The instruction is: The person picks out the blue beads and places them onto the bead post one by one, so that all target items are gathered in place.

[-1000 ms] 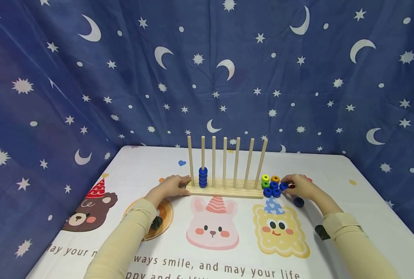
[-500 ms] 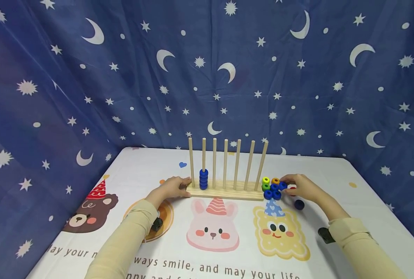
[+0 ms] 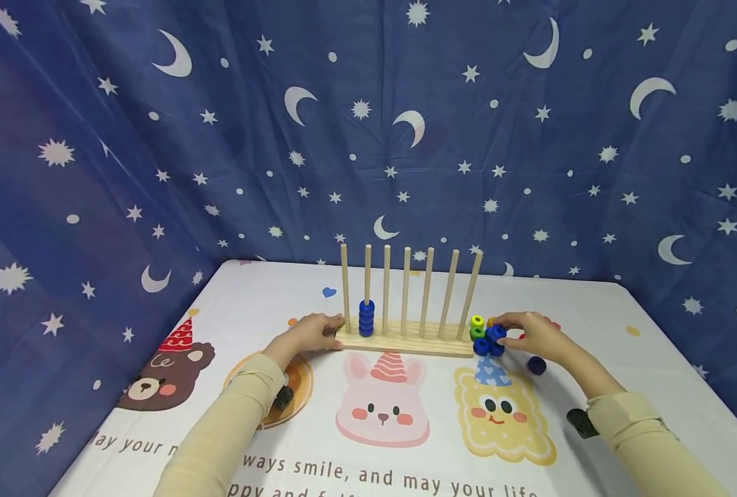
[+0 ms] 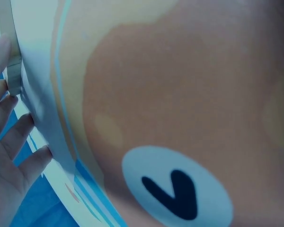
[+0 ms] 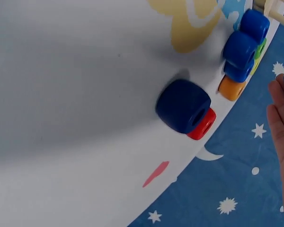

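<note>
A wooden peg rack (image 3: 406,340) stands on the table, with several upright pegs and a stack of blue beads (image 3: 366,318) on its second peg from the left. My left hand (image 3: 309,333) holds the rack's left end; in the left wrist view the thumb and fingertips meet the wooden end (image 4: 13,71). My right hand (image 3: 533,333) pinches a blue bead (image 3: 497,333) just above the loose beads. At the right edge of the right wrist view, that bead is partly cut off beside the fingers (image 5: 280,99).
Right of the rack lie a yellow bead (image 3: 477,322), a green bead (image 3: 477,333), several blue beads (image 5: 240,48) and an orange bead (image 5: 232,88). A dark blue bead (image 3: 537,365) lies nearer the front, and a red bead (image 5: 203,125) sits behind the right hand's fingers.
The right hand has picked a blue bead up from the cluster's right side and shifted slightly left with it. The left hand stays at the rack's end.
</note>
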A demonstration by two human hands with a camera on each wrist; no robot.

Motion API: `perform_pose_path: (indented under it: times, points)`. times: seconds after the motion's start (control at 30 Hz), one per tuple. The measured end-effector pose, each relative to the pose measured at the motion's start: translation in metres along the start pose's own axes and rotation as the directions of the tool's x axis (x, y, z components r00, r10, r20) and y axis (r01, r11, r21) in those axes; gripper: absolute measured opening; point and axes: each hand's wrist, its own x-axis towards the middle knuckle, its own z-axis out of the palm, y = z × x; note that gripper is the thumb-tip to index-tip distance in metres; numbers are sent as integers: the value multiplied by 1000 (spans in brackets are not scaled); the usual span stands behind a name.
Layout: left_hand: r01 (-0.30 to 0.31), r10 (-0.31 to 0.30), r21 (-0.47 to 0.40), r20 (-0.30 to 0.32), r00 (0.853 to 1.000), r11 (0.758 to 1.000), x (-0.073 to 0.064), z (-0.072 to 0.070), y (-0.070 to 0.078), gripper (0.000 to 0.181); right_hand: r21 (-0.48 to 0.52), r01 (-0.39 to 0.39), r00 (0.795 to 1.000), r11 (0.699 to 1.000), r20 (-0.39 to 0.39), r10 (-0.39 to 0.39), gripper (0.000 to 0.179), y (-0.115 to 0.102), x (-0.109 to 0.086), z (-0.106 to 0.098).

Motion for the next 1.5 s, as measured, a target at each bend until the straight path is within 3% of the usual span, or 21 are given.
perform_pose_path:
  times: [0.27,0.5,1.07,1.5]
  points:
    - [-5,5,-10,9,1000,1000,-1,1,4,60,-23,24,998,999,-63,-26,36,-7,-4,6]
    - [10,-10,-1,16,1000,1000,-2,-1,5,60,-35,42,997,998,-65,-44,36,-13,-4,11]
    - [-16,16,-10,0,1000,1000,-2,-2,5,60,-29,202,972,979,-112,-204,33,-42,4,23]
    - [-19,19,11,5,1000,1000,-2,0,3,61,1,208,970,978,-131,-206,35,-66,14,27]
